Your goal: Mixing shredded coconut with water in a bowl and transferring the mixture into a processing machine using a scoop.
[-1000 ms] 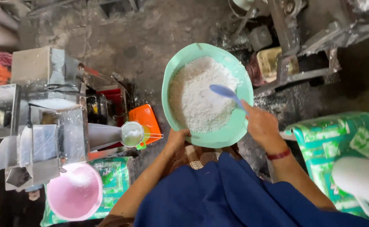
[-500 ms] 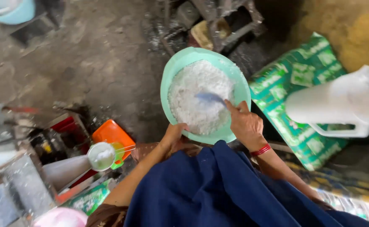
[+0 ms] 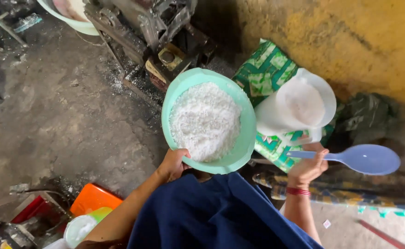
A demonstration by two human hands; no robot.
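My left hand (image 3: 174, 163) grips the near rim of a mint-green bowl (image 3: 247, 133) heaped with white grated flakes (image 3: 205, 121), holding it up in front of my blue garment. Off to the right of the bowl, my right hand (image 3: 307, 166) holds a pale blue plastic spoon (image 3: 364, 159) by its handle, its scoop pointing right and level. A red band circles that wrist. Just beyond the spoon hand stands a white plastic jug (image 3: 299, 107) with white powder inside, resting on a green patterned sack (image 3: 265, 74).
A dark metal machine (image 3: 151, 27) stands on the dusty floor beyond the bowl, with another pale green basin (image 3: 75, 23) at the top left. An orange container (image 3: 94, 199) and a lidded jar (image 3: 80, 228) lie at the lower left. A yellow wall (image 3: 350, 37) rises at right.
My view has swung to the right. The spoon has come out of the bowl and now sits to its right, near the white jug. My left hand still holds the bowl.
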